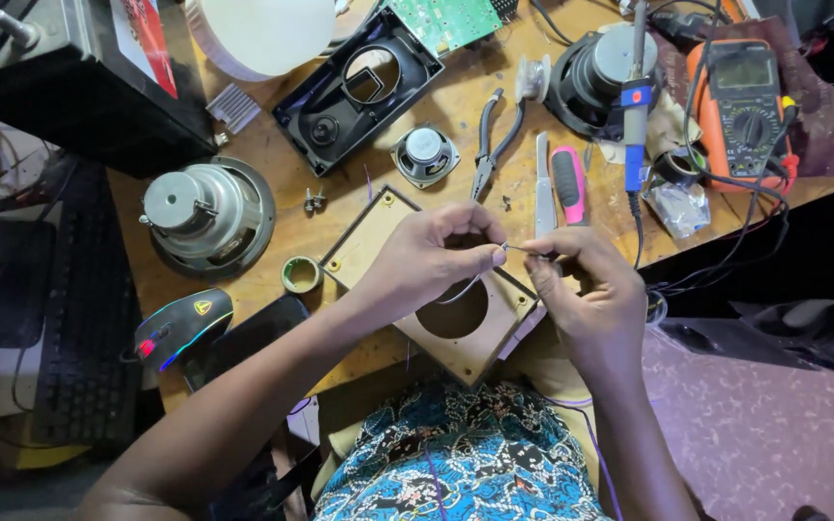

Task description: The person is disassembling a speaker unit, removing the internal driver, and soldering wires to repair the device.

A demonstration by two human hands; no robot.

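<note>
— Wire (516, 250) — thin, pinched between left hand (427, 259) and right hand (586, 289), above the wooden speaker panel (378, 227) with its round hole.

— Progress?

— Hole empty — small speaker (425, 154), pliers (491, 140) and soldering iron (636, 106) lie apart; nothing looks joined yet.

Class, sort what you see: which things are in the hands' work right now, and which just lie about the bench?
In hand: left hand, right hand, thin wire, wooden panel.
Lying about: pliers, multimeter, small speaker, large speaker, computer mouse.
</note>
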